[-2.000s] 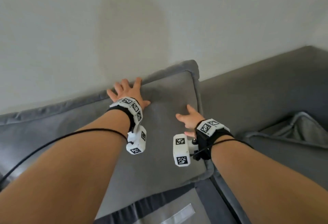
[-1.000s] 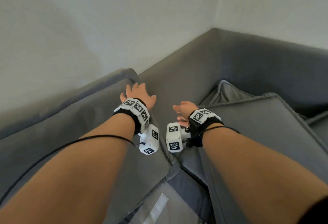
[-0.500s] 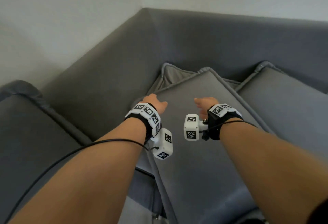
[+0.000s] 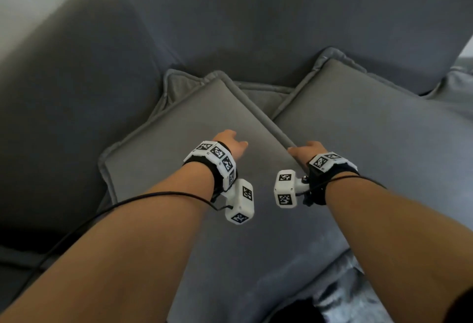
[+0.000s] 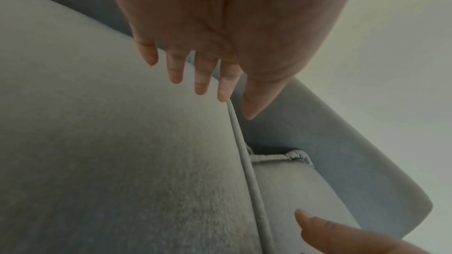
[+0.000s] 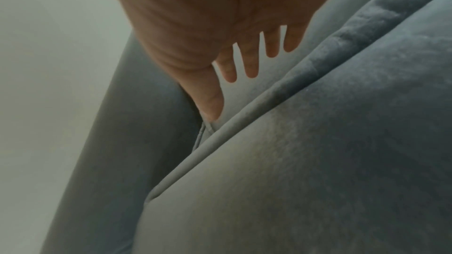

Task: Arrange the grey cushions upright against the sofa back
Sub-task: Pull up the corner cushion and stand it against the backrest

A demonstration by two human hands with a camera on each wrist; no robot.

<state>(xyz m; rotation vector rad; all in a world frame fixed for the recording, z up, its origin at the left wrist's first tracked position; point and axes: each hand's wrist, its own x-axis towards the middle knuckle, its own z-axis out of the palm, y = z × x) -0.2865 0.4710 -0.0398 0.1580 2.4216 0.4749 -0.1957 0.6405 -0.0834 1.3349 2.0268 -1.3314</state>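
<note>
Top cushion [image 4: 184, 143] lies flat, skewed, in the sofa corner, stacked over a lower cushion [image 4: 179, 82] of which only a piped corner and a strip show behind it. Neighbouring cushion [image 4: 358, 123] lies flat to the right, its left edge tucked just under or against the top cushion's piped edge [image 4: 261, 112]; I cannot tell which overlaps. None stands against the sofa back [image 4: 256, 15] yet.

Grip state: my left hand [image 4: 230, 143] hovers over the top cushion's face, fingers [image 5: 203, 82] straight and spread, holding nothing. My right hand [image 4: 305, 152] sits at the piped edge, fingers [image 6: 252, 65] likewise straight and apart, thumb near the seam; no hold taken.

Handling, judged: plump, soft, velvety fabric, light for its bulk, floppy through the middle. Nothing breakable. The nap looks slick, so a flat palm may slide; the piping and corners give better purchase. I would take it at two opposite edges, one hand each, and tip it up onto its lower edge so the filling settles.

In the way: the neighbouring cushion crowds the right edge and may drag along. The lower cushion occupies the corner where this one should stand. The black cable [image 4: 153, 196] from my left wrist trails across the seat and could snag.
</note>
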